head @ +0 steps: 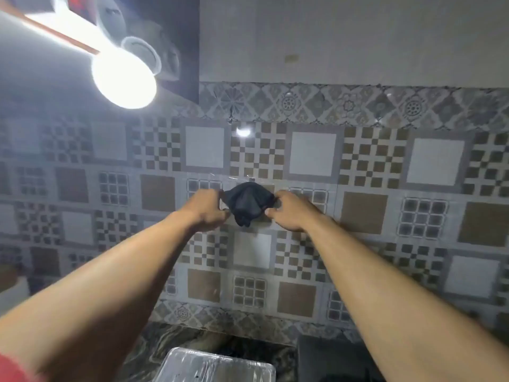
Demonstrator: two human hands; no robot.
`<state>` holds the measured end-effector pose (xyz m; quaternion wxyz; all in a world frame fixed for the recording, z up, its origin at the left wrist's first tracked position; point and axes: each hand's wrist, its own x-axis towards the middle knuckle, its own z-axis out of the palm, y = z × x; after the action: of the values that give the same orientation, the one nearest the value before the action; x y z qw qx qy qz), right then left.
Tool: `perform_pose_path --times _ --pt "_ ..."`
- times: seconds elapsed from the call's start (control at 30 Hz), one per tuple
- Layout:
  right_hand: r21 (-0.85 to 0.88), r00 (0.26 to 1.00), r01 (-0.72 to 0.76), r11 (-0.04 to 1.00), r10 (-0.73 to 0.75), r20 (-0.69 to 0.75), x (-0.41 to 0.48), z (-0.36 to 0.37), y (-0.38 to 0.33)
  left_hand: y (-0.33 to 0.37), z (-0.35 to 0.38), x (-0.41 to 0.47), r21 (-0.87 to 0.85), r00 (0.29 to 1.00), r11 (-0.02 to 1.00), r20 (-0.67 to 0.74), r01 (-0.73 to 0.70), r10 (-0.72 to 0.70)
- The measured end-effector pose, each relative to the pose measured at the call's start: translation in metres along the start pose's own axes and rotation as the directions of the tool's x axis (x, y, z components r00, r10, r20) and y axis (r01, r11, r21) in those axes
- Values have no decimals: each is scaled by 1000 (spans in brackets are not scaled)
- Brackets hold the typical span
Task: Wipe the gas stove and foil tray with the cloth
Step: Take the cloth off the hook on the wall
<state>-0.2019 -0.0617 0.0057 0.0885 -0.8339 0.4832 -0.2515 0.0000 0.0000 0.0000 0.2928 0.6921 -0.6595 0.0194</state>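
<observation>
Dark navy, soft crumpled cloth (249,203) is held up against the glossy patterned ceramic wall tiles (371,161), bunched into a rounded lump with a loose tail hanging from its lower edge; the fabric looks thin, matte and wrinkled. Left hand (205,209) has its grip pinched on the cloth's left edge, fingers curled tight. Right hand (289,212) has its grip pinched on the cloth's right edge, fingertips pressed into the fabric. Both bare forearms reach up toward the cloth from the bottom corners; a bit of red sleeve (13,368) shows at the lower left.

Tiles behind the cloth: square checker blocks, plain white and brown squares, grid squares, with a band of floral diamond tiles above them and plain pale wall higher up. Just above the cloth a bright spot of glare sits on the tile surface.

Well below the cloth, a shiny rectangular silver foil tray (220,365) with rounded corners and a wrinkled reflective surface sits on the dark marbled stone desk (154,346). Down and right of the cloth, a black boxy object (330,357), blurred. Far up-left of the cloth, a round glowing white bulb (124,79), overexposed.
</observation>
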Motion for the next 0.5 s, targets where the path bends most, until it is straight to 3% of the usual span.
perform_pose_path --times 0.23,0.5 --pt "11 980 30 999 -27 -195 61 37 7 -19 28 55 -22 992 999 -124 32 -35" --pt "71 943 -5 997 28 -332 87 61 16 -26 44 76 142 968 990 -251 24 12"
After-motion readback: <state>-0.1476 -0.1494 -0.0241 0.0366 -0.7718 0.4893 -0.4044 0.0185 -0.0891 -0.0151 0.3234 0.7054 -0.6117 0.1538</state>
